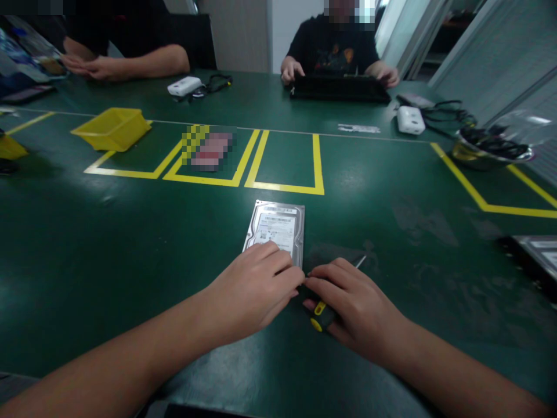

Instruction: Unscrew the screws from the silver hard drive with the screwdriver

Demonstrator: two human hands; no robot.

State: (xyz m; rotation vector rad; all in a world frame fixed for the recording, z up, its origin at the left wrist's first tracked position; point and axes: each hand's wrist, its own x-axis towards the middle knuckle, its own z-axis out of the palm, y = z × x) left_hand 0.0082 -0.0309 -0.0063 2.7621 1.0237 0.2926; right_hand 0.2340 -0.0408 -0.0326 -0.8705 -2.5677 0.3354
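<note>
A silver hard drive (278, 223) with a white printed label lies on the green table, its near end hidden under my left hand (261, 284). The fingers of that hand are curled over the drive, with the thumb tucked at its near right corner. Just to the right, my right hand (352, 302) is closed around a screwdriver (321, 316) with a black and yellow handle. Its thin metal shaft points away to the upper right, clear of the drive. The index fingertips of both hands meet by the drive's corner; anything small between them cannot be made out.
Yellow tape rectangles mark the table (369, 174). A yellow bin (115, 130) stands at left, a metal bowl of dark cables (491, 150) at right. Another drive (539, 255) lies at the right edge. Two people sit opposite, one holding a black panel (342, 89).
</note>
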